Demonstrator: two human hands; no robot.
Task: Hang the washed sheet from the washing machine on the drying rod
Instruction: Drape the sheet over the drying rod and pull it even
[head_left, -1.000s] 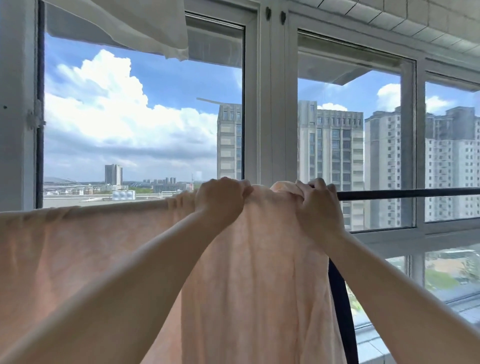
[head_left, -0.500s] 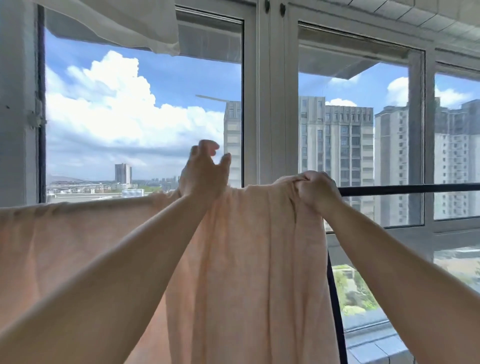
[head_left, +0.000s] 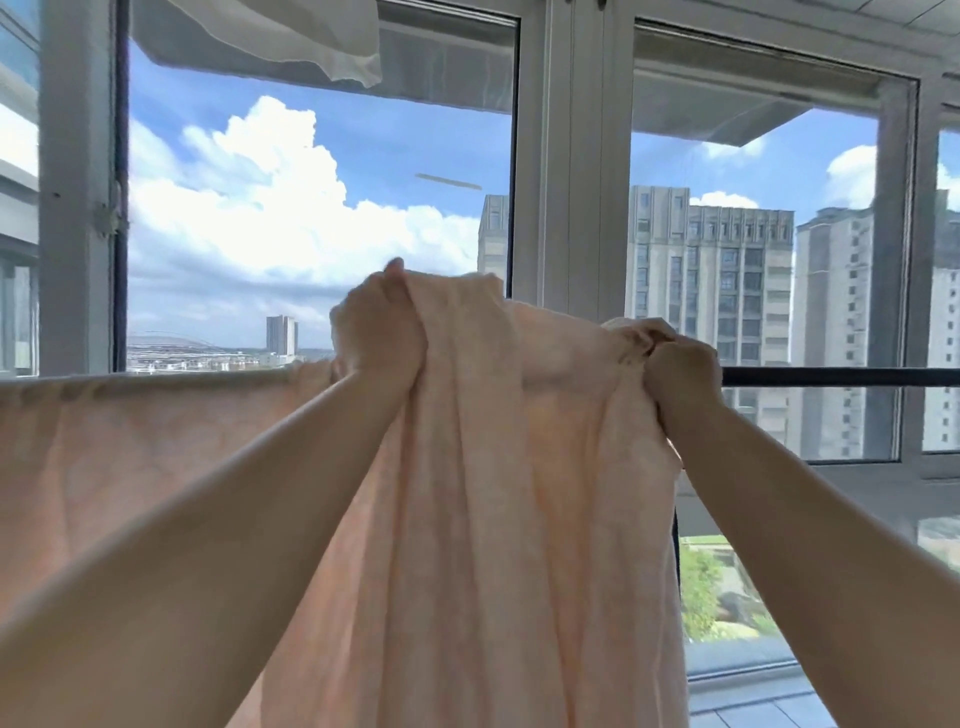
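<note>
Over rod (head_left: 831, 376): sheet (head_left: 493, 493) bunched btwn both hands, gripped.

drying rod (head_left: 841, 376) hidden under sheet (head_left: 493, 519) leftward, sheet's lower part cut off by frame edge

We see a soft matt peach cloth sheet (head_left: 493, 519), smooth dark metal rod (head_left: 831, 376), glossy glass w/ pale window frames (head_left: 571, 156).

Big white-framed windows (head_left: 571, 208) straight ahead, bright daylight, blue sky with clouds (head_left: 260, 208), grey tower blocks (head_left: 711, 291) far right, white cloth (head_left: 311, 36) overhead left.
</note>
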